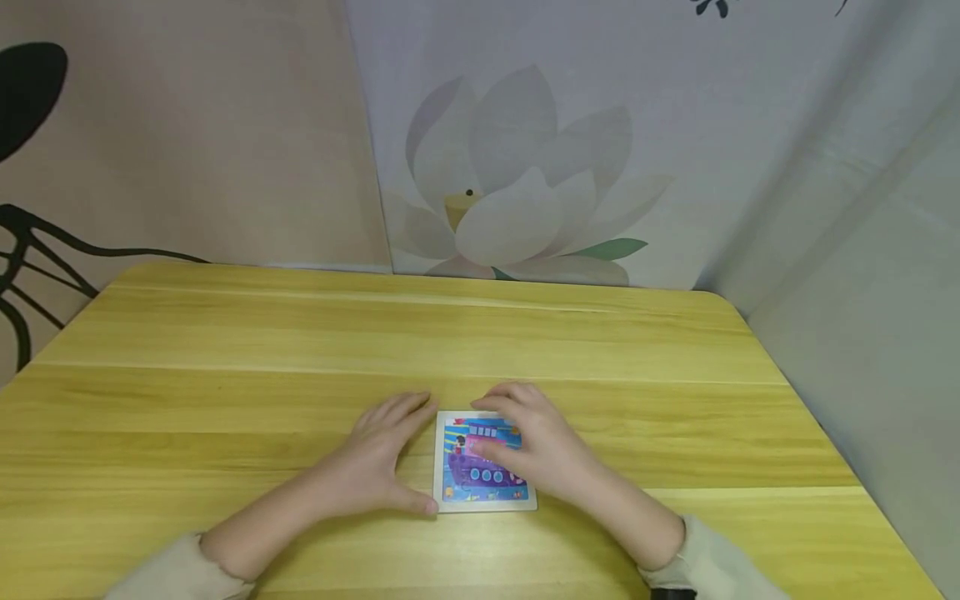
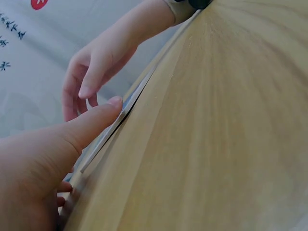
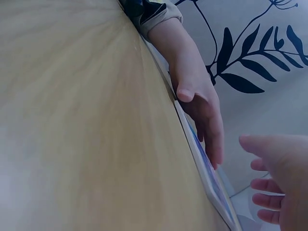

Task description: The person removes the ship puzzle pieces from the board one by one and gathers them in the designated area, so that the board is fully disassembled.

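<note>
Head view: picture board (image 1: 480, 477), white-bordered with a purple ship print, lies flat on the wooden tabletop (image 1: 300, 375), between the two hands. Left hand (image 1: 367, 471): thumb and fingers spread wide at the board's left edge, thumb by the near corner. Right hand (image 1: 536, 442): over the board's right side, thumb and fingers parted. Left wrist view: board nearly edge-on; left thumb overlaps its edge, contact hard to confirm at this angle. Right wrist view: right thumb and fingers apart, a gap between them and the board.
</note>
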`<state>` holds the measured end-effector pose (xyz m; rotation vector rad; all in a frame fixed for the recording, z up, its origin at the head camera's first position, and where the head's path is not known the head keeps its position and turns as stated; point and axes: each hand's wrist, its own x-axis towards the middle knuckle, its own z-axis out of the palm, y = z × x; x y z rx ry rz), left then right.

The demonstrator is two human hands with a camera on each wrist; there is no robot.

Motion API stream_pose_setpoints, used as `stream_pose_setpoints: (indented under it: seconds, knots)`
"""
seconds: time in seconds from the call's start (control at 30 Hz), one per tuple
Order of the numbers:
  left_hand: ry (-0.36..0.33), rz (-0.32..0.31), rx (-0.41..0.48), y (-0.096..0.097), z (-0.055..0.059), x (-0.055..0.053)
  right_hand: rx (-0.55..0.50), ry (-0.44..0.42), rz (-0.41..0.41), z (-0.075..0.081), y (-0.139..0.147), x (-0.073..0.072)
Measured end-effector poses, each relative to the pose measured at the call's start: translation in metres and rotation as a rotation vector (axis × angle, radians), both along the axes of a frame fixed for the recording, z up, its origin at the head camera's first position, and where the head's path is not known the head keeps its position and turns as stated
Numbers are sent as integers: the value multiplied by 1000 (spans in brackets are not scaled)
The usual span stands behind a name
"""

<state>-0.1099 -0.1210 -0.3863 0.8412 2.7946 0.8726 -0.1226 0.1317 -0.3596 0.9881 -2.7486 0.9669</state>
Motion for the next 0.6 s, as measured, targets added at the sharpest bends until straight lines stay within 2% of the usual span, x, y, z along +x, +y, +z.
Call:
stream_pose_setpoints:
  seconds: [0.43, 0.6]
  knots:
    - [76, -18, -49, 1, -2, 2, 49, -54, 44, -13, -17, -7]
    - [80, -16, -64, 1, -3, 1, 99, -80, 41, -14, -22, -11]
